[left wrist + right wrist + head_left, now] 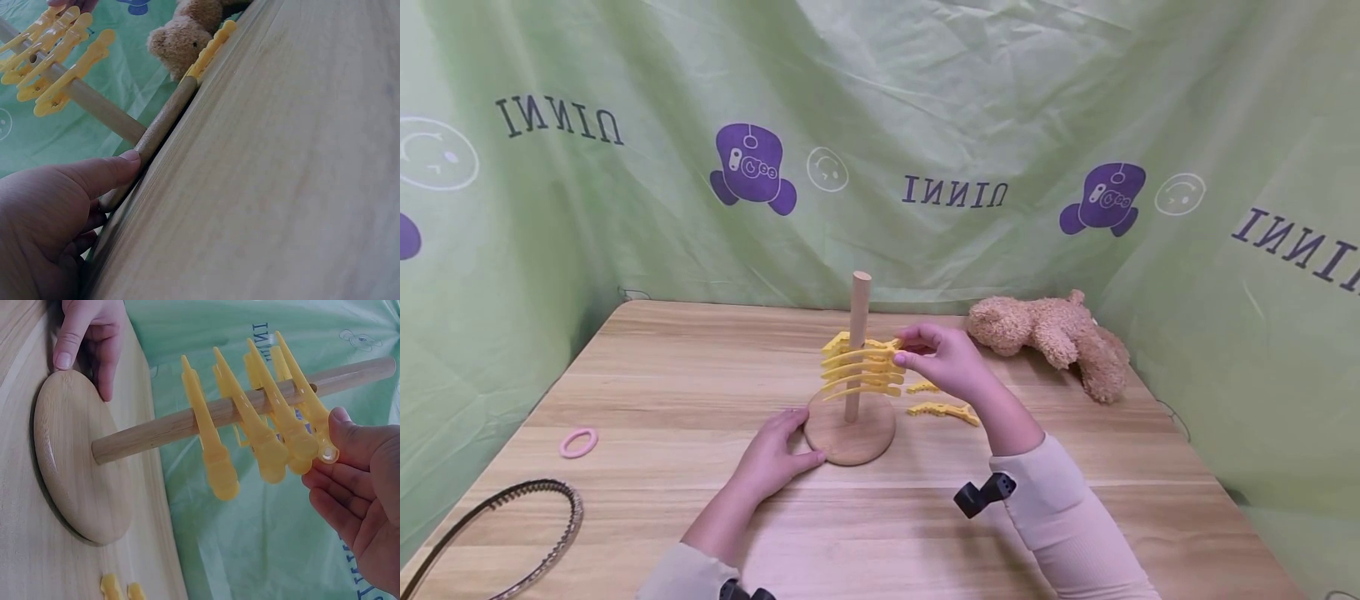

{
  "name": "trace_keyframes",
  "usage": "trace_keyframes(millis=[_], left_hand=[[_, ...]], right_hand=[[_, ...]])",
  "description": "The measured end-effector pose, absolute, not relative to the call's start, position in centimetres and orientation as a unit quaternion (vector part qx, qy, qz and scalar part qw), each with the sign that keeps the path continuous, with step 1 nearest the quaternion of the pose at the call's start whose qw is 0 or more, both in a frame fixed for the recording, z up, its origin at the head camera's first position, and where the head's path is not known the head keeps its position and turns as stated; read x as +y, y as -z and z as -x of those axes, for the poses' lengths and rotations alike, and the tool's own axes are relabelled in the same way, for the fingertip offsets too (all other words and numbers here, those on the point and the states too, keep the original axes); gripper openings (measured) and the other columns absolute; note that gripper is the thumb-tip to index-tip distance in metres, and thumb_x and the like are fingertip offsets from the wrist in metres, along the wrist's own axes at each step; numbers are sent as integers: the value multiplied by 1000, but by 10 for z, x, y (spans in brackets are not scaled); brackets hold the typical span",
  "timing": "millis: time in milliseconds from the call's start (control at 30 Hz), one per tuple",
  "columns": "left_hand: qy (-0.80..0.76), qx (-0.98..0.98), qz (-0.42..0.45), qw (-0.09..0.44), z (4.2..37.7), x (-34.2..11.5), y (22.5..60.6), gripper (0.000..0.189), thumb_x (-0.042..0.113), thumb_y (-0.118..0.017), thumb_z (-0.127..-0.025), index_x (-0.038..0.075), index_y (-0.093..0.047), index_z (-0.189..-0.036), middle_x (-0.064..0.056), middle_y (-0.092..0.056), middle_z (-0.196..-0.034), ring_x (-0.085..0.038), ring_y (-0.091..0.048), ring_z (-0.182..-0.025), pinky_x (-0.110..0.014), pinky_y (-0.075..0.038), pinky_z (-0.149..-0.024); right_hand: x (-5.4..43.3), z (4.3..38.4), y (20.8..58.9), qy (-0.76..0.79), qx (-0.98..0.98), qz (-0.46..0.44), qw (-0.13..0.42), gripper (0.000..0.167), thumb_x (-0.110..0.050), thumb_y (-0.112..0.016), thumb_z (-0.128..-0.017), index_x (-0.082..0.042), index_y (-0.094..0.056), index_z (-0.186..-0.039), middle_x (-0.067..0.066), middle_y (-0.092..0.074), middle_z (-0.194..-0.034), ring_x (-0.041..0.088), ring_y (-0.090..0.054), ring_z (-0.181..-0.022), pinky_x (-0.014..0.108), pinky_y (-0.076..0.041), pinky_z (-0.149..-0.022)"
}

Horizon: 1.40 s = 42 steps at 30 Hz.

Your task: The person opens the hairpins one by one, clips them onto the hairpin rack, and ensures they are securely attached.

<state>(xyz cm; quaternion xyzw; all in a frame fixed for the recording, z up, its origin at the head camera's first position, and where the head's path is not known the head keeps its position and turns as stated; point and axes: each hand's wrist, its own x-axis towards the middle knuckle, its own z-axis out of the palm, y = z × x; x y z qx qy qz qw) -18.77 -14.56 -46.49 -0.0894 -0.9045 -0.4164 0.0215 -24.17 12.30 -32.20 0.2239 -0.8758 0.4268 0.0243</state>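
Note:
A wooden stand with an upright post [860,304] and a round base [852,443] stands mid-table. Several yellow alligator hair clips [255,431] are clamped across the post, one above another. My right hand [951,364] pinches the handle end of the topmost hair clip [314,412] between thumb and fingers; its long jaws lie either side of the post. At the base's left rim my left hand [775,457] grips the edge, with the thumb [115,172] on the rim and the other fingers partly hidden behind it.
Loose yellow hair clips [942,410] lie on the table right of the base. A brown teddy bear [1045,329] lies at the back right. On the left are a pink ring [578,432] and a dark headband [577,515]. Green cloth [880,125] hangs behind.

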Motion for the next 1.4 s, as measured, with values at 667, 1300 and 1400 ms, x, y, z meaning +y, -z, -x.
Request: trace_keyframes(millis=[667,1300,1400], left_hand=[[414,-906,89,15,188,-146,462,74,27,-81,-80,-6,-50,-138,-29,-47,-145,-46,-34,-141,-59,-28,-117],[416,-906,84,8,187,-145,461,75,28,-80,-80,-7,-49,-139,-29,-45,-146,-46,-34,-142,-59,-27,-117],[416,-905,84,8,187,-145,462,75,28,-80,-80,-6,-49,-139,-29,-46,-146,-46,-34,-142,-59,-27,-117]], right_hand=[[173,238,353,-470,-862,-189,26,47,-22,-69,-92,-3,-58,-133,19,-61,-133,35,-58,-124,49,-45,-108],[230,232,426,-420,-901,-108,26,58,-23,-75,-86,-2,-55,-136,22,-55,-139,42,-51,-127,56,-42,-108],[232,231,433,-406,-906,-116,39,57,-23,-76,-84,0,-57,-132,24,-58,-134,43,-54,-122,56,-45,-104]])
